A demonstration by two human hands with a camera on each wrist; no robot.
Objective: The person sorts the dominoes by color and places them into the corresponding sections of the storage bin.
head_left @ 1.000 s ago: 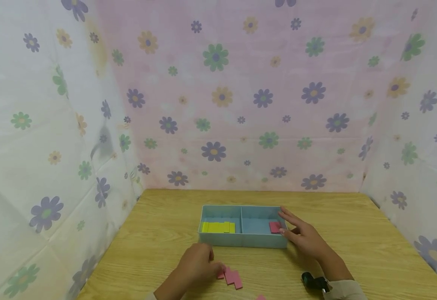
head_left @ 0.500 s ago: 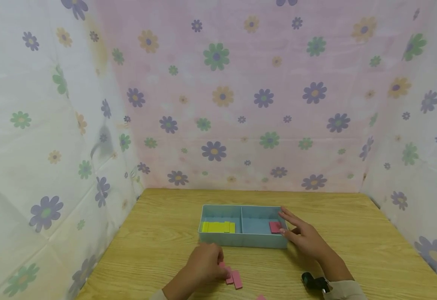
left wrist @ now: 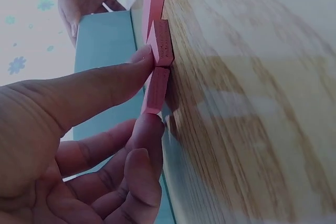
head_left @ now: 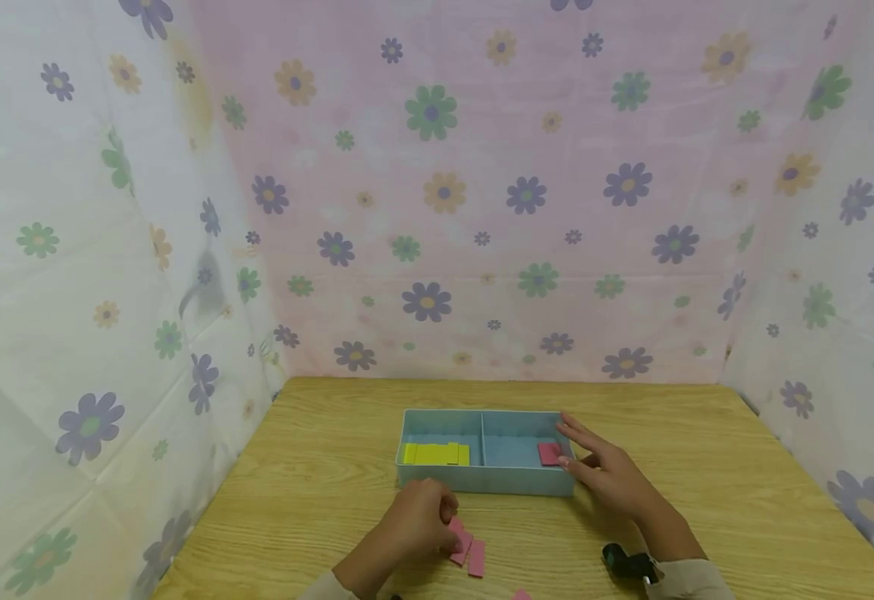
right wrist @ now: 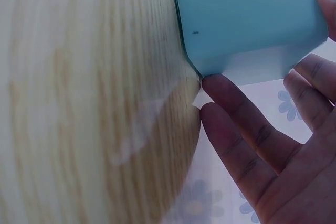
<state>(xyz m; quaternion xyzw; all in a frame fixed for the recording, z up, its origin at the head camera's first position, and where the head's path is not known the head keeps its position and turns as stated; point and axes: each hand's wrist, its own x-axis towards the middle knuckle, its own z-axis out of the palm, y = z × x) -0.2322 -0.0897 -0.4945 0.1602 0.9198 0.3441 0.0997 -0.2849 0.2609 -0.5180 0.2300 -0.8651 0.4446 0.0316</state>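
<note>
From here the left hand (head_left: pixel 412 523) hides part of the pink tiles (head_left: pixel 476 558); a lone tile (head_left: pixel 521 595) is cut off by the head view's bottom edge. The right-wrist view crops the box (right wrist: pixel 247 19) at the top. The yellow tiles (head_left: pixel 437 455) look too small to count, and I can't make out the black thing (head_left: pixel 626 564).

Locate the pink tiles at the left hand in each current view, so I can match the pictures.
Head: the pink tiles are low, slightly right of centre, beside the left hand.
Left wrist: a row from the top edge to about mid-height, slightly left of centre.
Right wrist: not in it.
Shared landmark: the blue box; head, lower middle; left wrist, left side; right wrist, upper right.
</note>
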